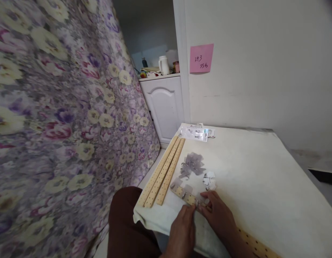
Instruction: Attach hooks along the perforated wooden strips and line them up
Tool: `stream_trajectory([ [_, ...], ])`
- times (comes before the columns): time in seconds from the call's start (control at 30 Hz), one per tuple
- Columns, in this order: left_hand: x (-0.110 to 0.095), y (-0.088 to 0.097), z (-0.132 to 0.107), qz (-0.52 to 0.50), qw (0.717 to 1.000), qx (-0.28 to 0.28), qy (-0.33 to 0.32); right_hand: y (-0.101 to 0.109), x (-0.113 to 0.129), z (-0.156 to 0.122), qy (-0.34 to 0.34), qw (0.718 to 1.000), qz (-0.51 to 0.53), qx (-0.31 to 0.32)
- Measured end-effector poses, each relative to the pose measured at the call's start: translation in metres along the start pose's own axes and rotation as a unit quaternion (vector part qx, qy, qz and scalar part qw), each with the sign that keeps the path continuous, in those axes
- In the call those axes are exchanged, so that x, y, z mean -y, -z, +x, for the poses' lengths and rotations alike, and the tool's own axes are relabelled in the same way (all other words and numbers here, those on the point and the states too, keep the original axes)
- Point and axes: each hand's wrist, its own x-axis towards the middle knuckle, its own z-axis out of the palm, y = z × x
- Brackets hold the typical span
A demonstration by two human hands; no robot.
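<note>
A pale wooden strip with drilled holes (189, 198) lies slantwise across the near part of the table, passing under my right hand and forearm. Metal pieces with clear plastic tabs (185, 194) sit along its far-left end. My left hand (182, 229) is closed on the strip's near edge, its fingertips pressed together there. My right hand (218, 215) pinches a small metal piece with a clear tab (197, 202) against the strip; the fingers partly cover it. Beyond the hands lies a pile of similar clear-tabbed pieces (192, 165), beside a small white cluster with metal bits (209, 181).
More perforated wooden strips (163, 172) lie along the table's left edge. Clear packaging (194, 133) rests at the far-left corner of the cloth-covered table (262, 172). A floral curtain (74, 125) hangs at left; a white cabinet (166, 105) and wall stand behind.
</note>
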Motion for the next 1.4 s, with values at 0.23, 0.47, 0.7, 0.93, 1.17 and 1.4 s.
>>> stream_trajectory([
  [0.23, 0.009, 0.001, -0.002, 0.097, 0.995, 0.024, -0.021, 0.001, 0.007, 0.001, -0.013, 1.0, 0.001, -0.003],
  [0.47, 0.015, 0.001, -0.007, 0.05, 0.997, -0.002, -0.053, 0.005, 0.003, -0.006, 0.017, 0.999, 0.039, -0.016],
  [0.7, -0.004, 0.028, 0.005, -0.044, 0.998, -0.035, -0.003, 0.011, -0.018, 0.001, 0.02, 0.991, 0.092, -0.092],
  [0.93, -0.021, 0.058, 0.069, 0.063, 0.997, -0.047, 0.002, 0.025, -0.018, 0.004, 0.014, 0.989, 0.106, -0.102],
  [1.17, -0.025, 0.028, 0.137, 0.158, 0.987, -0.011, -0.029, 0.029, -0.018, 0.006, 0.022, 0.989, 0.107, -0.1],
  [1.4, -0.024, 0.015, 0.159, 0.133, 0.991, -0.03, -0.004, 0.034, -0.022, 0.009, 0.016, 0.986, 0.129, -0.104],
])
